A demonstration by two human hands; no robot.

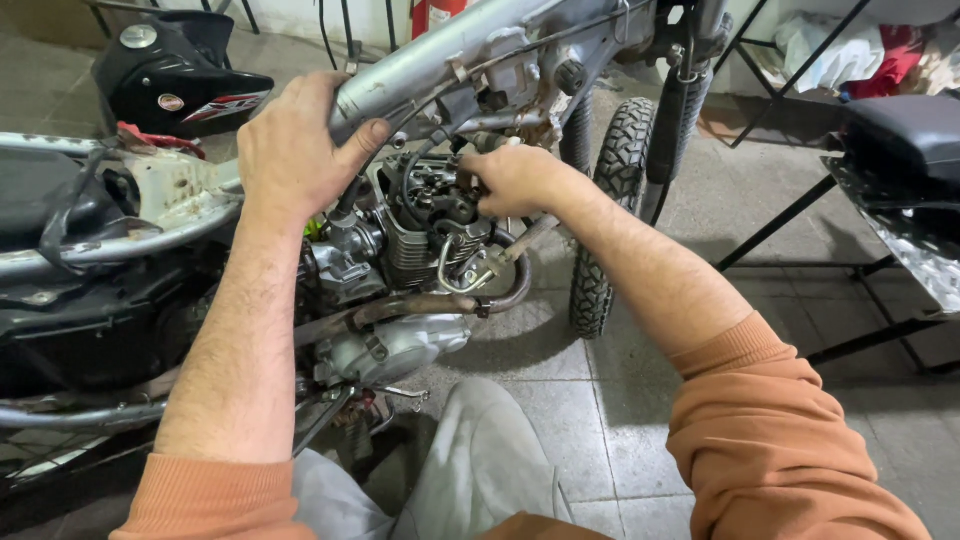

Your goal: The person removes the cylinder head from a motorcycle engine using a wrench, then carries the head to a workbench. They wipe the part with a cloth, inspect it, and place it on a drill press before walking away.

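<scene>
The frame tube (440,60) is dull scuffed grey metal, the finned engine (415,245) grimy bare metal, the tyre (610,190) knobbly matt rubber, the fuel tank (180,65) glossy black.

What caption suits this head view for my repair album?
Left hand grips the motorcycle frame tube while right hand reaches into the exposed engine.

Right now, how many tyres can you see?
1: the knobby front tyre stands on the floor tiles, right of the engine and behind the right hand. Any rear tyre is out of view.
</scene>
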